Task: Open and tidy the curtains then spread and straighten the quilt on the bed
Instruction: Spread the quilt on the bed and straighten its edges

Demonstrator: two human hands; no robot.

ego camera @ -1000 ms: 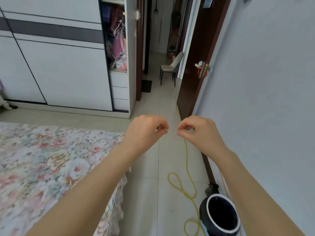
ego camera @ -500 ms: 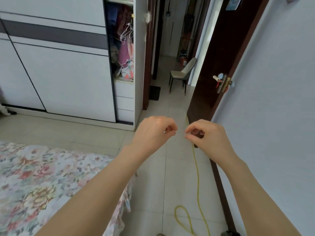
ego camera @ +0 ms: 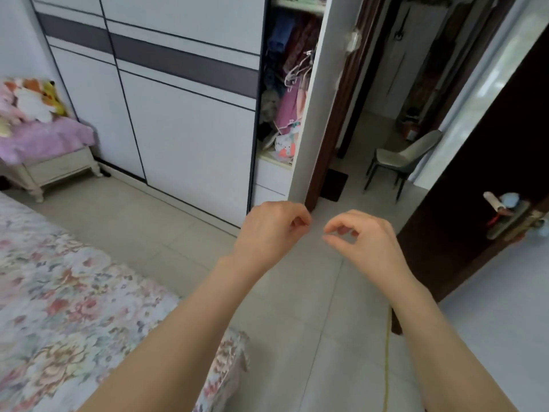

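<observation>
Both the left hand (ego camera: 271, 230) and right hand (ego camera: 364, 239) pinch shut on nothing visible, risking tripping over the thin yellow floor cord (ego camera: 386, 367) beside the floral-quilted bed (ego camera: 74, 307).

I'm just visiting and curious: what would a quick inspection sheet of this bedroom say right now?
Surface: floral bed at lower left, its cover lying flat.
Job's things: curtains, nothing seen.
Clutter: stuffed toys on a nightstand; clothes in the open wardrobe.
Grips: left hand and right hand raised over the floor, fingers pinched, apart; anything held is too small to tell.
Cables: yellow cord on the floor tiles.
Surroundings: dark door open; chair in the hallway.
</observation>
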